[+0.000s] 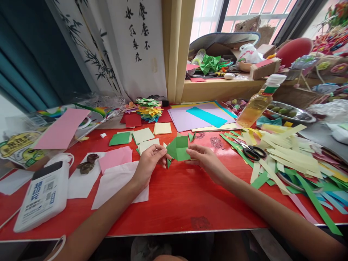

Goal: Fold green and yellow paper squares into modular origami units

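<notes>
My left hand (149,161) and my right hand (206,159) hold a folded green paper piece (178,149) between them, just above the red table (174,203). The left fingers pinch its left corner. The right fingers pinch its right edge. Small green, cream and yellow paper squares (141,137) lie just beyond the hands. Black-handled scissors (252,151) rest to the right of my right hand.
Cream and green paper strips (288,152) pile up at the right. A bottle of yellow liquid (258,103) stands behind them. Pink and white sheets (114,170) and a white wipes pack (43,195) lie left. Large coloured sheets (201,116) lie at the back.
</notes>
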{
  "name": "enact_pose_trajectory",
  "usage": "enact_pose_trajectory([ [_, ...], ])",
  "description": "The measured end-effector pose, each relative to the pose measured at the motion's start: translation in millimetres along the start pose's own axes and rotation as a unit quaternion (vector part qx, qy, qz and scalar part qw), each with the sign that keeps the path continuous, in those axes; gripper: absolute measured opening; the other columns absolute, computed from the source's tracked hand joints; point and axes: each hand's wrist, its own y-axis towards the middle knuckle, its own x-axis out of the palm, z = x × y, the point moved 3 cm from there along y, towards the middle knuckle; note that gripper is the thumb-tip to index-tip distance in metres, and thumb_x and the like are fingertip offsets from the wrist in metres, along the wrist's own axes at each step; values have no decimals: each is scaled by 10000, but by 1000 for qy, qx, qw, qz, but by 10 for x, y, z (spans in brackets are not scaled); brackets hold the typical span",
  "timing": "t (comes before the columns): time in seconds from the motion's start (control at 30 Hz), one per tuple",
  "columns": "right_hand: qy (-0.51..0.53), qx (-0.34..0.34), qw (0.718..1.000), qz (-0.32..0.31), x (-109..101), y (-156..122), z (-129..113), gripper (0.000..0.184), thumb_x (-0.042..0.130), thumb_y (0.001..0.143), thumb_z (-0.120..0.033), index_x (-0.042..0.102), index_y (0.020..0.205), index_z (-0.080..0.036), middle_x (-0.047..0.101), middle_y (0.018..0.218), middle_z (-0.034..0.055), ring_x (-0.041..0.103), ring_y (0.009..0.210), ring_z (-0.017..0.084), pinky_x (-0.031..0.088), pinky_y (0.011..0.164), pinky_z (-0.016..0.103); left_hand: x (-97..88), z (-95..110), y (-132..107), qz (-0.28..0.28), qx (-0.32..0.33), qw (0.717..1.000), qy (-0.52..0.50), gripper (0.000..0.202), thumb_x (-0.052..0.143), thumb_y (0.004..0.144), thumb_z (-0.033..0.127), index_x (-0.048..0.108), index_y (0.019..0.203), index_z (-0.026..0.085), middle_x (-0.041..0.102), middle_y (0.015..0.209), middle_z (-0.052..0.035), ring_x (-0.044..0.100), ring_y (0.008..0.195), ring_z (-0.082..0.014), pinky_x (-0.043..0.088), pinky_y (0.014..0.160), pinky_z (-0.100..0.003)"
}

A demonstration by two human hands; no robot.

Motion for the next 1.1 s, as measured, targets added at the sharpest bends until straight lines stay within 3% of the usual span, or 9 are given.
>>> enact_pose_trajectory([
  [0.23, -31, 0, 997, -66, 79, -34, -38, 292, 590, 727, -365, 650, 910, -146, 646, 817, 59, 591, 716, 155, 502, 643, 288, 41, -29, -7, -38, -11, 996, 81, 187, 551, 748, 341, 520, 795, 162, 547, 594, 27, 516, 504, -89, 438, 559, -236],
  [0.47, -60, -37, 997, -15, 42, -37, -56, 276, 534, 772, -372, 645, 920, -167, 644, 801, 46, 568, 678, 130, 448, 623, 249, 90, -9, -27, -73, -30, 993, 82, 188, 576, 718, 331, 503, 722, 158, 516, 604, 31, 505, 506, -84, 446, 529, -224],
  [0.63, -77, -33, 996, -29, 57, -30, -54, 231, 554, 755, -345, 657, 879, -179, 638, 770, 33, 562, 674, 144, 431, 609, 257, 104, -12, -32, -66, -32, 994, 78, 195, 580, 718, 327, 526, 794, 156, 535, 693, 16, 519, 550, -81, 455, 530, -212],
  [0.73, -111, -69, 991, -17, 51, -41, -58, 271, 541, 761, -361, 654, 944, -197, 633, 764, 29, 558, 692, 164, 432, 610, 272, 109, -18, -32, -72, -34, 994, 73, 196, 582, 720, 331, 532, 786, 153, 531, 688, 14, 526, 575, -88, 467, 536, -212],
  [0.97, -272, -164, 948, 13, 36, -111, -76, 330, 462, 815, -348, 609, 1098, -261, 636, 770, 2, 515, 630, 155, 405, 570, 268, 112, -32, -39, -86, -31, 995, 39, 220, 547, 753, 353, 583, 820, 146, 564, 741, -13, 553, 667, -123, 504, 569, -237],
  [1.1, -397, -237, 887, 23, 65, -149, -122, 339, 417, 853, -288, 558, 1160, -262, 620, 688, -6, 461, 527, 102, 366, 505, 223, 105, -19, -49, -87, -38, 995, 31, 221, 558, 746, 345, 600, 797, 135, 559, 700, -10, 546, 640, -121, 501, 551, -234],
])
